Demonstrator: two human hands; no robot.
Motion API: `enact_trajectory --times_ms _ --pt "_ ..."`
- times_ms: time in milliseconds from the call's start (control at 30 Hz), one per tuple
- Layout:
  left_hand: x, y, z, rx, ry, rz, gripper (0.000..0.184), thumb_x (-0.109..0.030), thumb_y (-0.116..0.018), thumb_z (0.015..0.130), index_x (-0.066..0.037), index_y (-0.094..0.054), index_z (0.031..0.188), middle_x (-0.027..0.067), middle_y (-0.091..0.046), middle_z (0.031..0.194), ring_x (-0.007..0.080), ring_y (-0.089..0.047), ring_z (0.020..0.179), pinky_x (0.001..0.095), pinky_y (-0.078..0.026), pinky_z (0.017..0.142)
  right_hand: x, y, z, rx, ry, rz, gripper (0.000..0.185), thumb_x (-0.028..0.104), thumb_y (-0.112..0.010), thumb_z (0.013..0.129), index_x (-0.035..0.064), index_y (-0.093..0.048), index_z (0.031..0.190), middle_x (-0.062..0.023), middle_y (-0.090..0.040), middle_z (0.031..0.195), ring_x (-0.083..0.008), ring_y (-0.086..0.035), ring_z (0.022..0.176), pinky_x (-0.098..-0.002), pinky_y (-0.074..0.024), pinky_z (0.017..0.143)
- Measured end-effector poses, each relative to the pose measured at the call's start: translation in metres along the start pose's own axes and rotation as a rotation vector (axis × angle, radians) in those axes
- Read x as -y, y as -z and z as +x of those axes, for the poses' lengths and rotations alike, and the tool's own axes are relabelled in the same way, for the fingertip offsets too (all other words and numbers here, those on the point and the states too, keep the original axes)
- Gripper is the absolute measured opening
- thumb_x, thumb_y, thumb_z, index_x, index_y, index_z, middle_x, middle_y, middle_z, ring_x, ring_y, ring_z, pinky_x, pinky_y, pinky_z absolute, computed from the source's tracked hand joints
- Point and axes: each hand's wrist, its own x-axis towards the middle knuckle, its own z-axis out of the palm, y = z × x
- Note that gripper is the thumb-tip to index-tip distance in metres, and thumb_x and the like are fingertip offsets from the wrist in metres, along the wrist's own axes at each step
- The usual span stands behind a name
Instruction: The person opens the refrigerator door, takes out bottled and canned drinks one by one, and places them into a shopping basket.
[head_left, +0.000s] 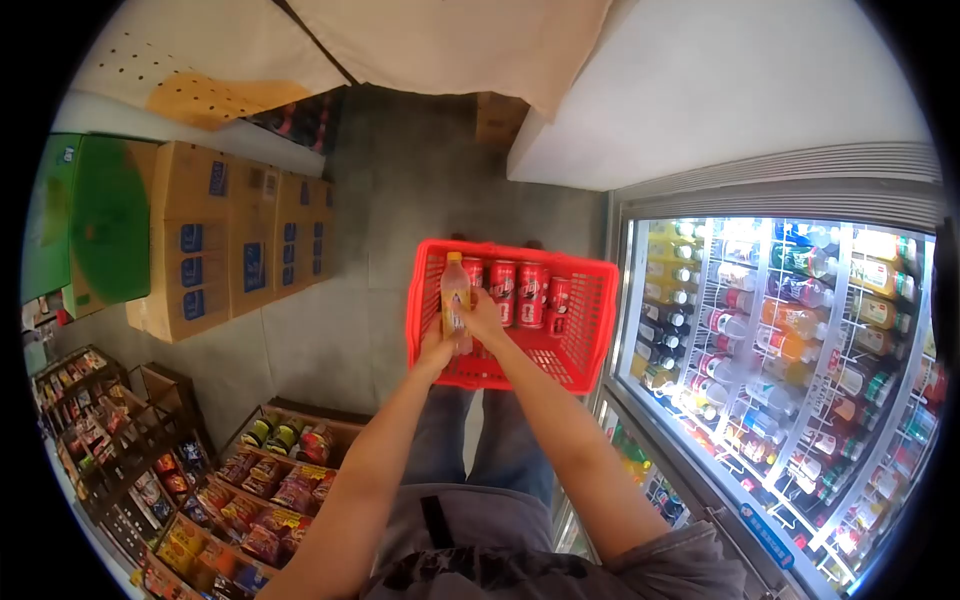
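A clear plastic bottle (455,275) with a yellow cap and pale label is held over the left side of a red shopping basket (598,320). My left hand (436,345) is closed around its lower end. The fingers of my right hand (482,316) wrap its middle from the right side. Inside the basket, several red drink cans (531,288) stand in a row along the far side, just right of the bottle; one is partly hidden behind it. What the basket rests on is hidden below it.
To the right stands a lit drinks fridge (770,340) with rows of bottles. Stacked cardboard boxes (190,240) line the left. Snack bins (265,490) and a snack rack (110,430) are at lower left. A cloth curtain (450,50) hangs ahead over the grey floor (400,190).
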Motion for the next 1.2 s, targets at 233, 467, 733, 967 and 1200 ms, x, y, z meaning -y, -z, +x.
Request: enact_trajectory --times_ms 233,467,733,967,1200 --pt "0.005 -0.004 0.01 -0.164 -0.082 0.052 0.049 -0.009 -0.058 0.093 -0.007 -0.036 0.136 0.0069 -0.06 0.097 0.0144 -0.059 0.075 0.0282 -0.049 0.059 0.0 -0.028 0.013 -0.113 0.068 -0.142 0.05 0.031 -0.077 0.077 0.0003 -0.06 0.113 -0.0203 -0.069 0.101 -0.0359 -0.067 0.095 -0.0424 -0.0529 0.084" --pt "0.037 0.013 0.036 -0.147 -0.091 0.166 0.053 -0.017 -0.061 0.09 -0.007 -0.035 0.135 0.0105 -0.065 0.091 0.0228 -0.064 0.072 0.0353 -0.051 0.062 -0.012 -0.048 0.017 -0.247 0.053 -0.173 0.044 0.026 -0.078 0.077 0.0004 -0.062 0.109 -0.0193 -0.07 0.093 -0.0337 -0.069 0.09 -0.0416 -0.0541 0.08" --pt "0.027 -0.014 0.003 -0.488 -0.054 0.606 0.043 -0.024 -0.059 0.089 -0.003 -0.046 0.125 0.0302 -0.065 0.101 0.0453 -0.063 0.097 0.0524 -0.049 0.082 -0.007 -0.034 0.011 -0.128 -0.069 -0.102 0.042 0.024 -0.076 0.078 0.0005 -0.064 0.11 -0.0171 -0.072 0.092 -0.0301 -0.071 0.086 -0.0371 -0.0553 0.077" --pt "0.001 0.002 -0.015 -0.329 -0.082 0.562 0.033 -0.014 -0.058 0.09 -0.005 -0.056 0.121 0.0206 -0.068 0.106 0.0373 -0.065 0.102 0.0441 -0.049 0.088 0.013 0.028 -0.029 -0.1 -0.121 0.214 0.036 0.014 -0.068 0.086 0.0015 -0.062 0.119 -0.0094 -0.07 0.097 -0.0164 -0.067 0.09 -0.0294 -0.0546 0.077" --pt "-0.093 -0.049 -0.034 0.019 -0.355 0.223 0.035 -0.013 -0.059 0.095 -0.006 -0.059 0.13 0.0119 -0.062 0.127 0.0186 -0.058 0.118 0.03 -0.046 0.097 0.103 0.114 -0.095 -0.056 -0.109 0.835 0.038 0.017 -0.068 0.091 0.0026 -0.056 0.124 -0.0075 -0.066 0.107 -0.0175 -0.065 0.094 -0.031 -0.0558 0.08"
